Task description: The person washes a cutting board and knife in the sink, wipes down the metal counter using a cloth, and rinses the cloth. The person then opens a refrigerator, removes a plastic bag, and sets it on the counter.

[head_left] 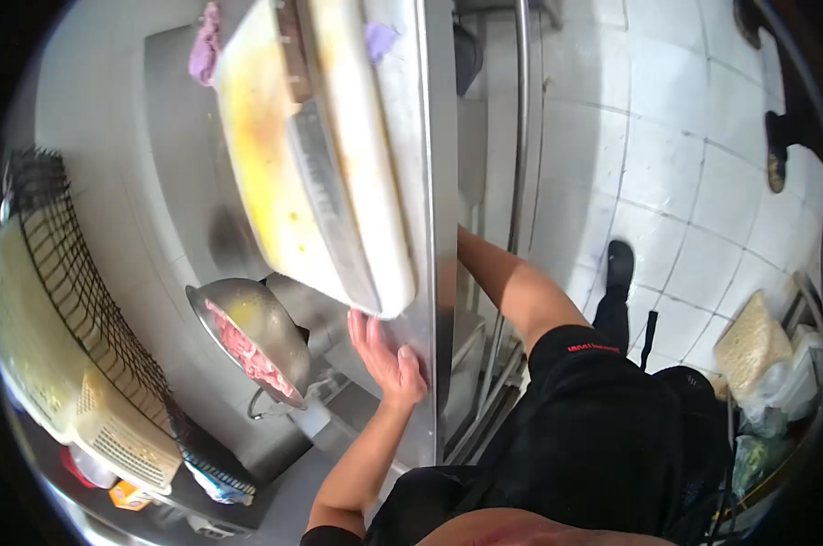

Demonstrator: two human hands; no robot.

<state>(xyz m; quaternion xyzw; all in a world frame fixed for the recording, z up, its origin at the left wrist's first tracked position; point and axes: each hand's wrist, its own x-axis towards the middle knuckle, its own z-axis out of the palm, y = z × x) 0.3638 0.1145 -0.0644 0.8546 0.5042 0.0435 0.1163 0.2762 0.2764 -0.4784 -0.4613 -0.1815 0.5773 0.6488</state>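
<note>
The left hand [386,362], thumb apart, grips nothing, fingers at the end of the yellow-stained white board [270,155]. A bump could slide the long, brown-handled steel knife [328,196] on it into them. The right hand's hidden.

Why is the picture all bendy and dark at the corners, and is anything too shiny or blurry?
Head view: fisheye-like bending curves the floor tiles, with rounded black corners; head view: bright light washes out parts of the white cutting board; head view: markings on the knife look too soft to read.
</note>
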